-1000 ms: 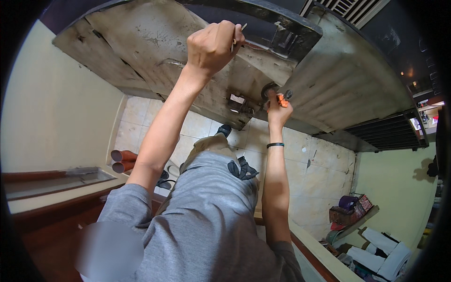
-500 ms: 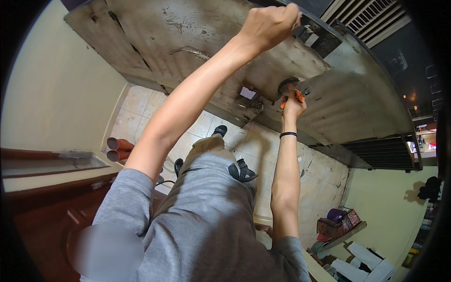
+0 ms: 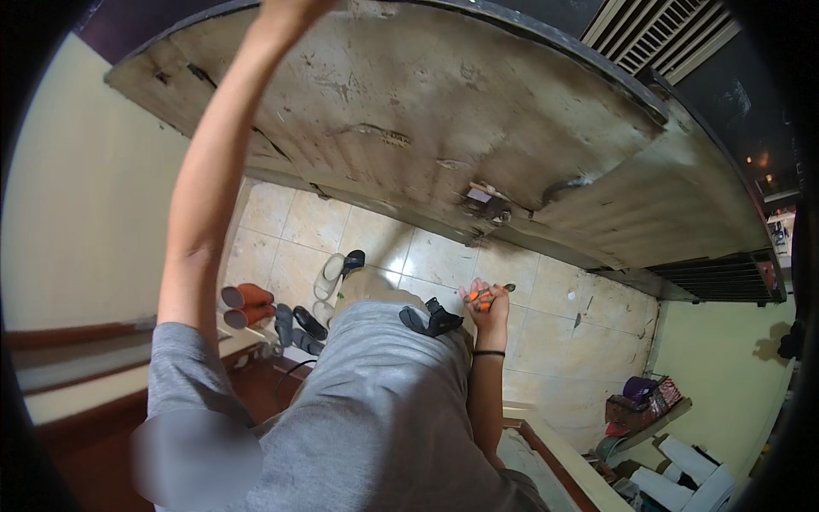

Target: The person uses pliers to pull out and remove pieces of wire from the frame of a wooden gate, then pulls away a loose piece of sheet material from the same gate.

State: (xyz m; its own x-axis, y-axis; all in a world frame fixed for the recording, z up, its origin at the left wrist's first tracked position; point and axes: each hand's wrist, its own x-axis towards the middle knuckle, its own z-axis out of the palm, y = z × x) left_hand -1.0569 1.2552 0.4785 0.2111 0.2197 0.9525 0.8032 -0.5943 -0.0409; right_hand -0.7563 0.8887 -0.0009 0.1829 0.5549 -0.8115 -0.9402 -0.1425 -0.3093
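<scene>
Orange-handled pliers [image 3: 483,299] with a dark metal end lie in my right hand [image 3: 488,314]. That hand is low over the floor, palm up, with its fingers curled round the handles, away from the metal panel. My left arm reaches far up and left across a large, worn, brownish metal panel [image 3: 409,94]. At the top edge of the picture, my left hand [image 3: 294,7] is cut off beside the panel's dark upper rim, its fingers hidden. Low on the panel, a small opening [image 3: 479,196] has a rough bracket beside it.
Tiled floor [image 3: 435,256] runs below the panel. Shoes [image 3: 309,322] and orange-brown tubes [image 3: 247,295] stand at the left. A dark grille [image 3: 712,277] is at the right end of the panel. A basket of items [image 3: 644,405] and white pieces [image 3: 687,478] lie lower right.
My left hand has moved left along the panel's top. My right hand, with the pliers, has come down from the round hole to the floor area. The dark recess at upper right is covered.
</scene>
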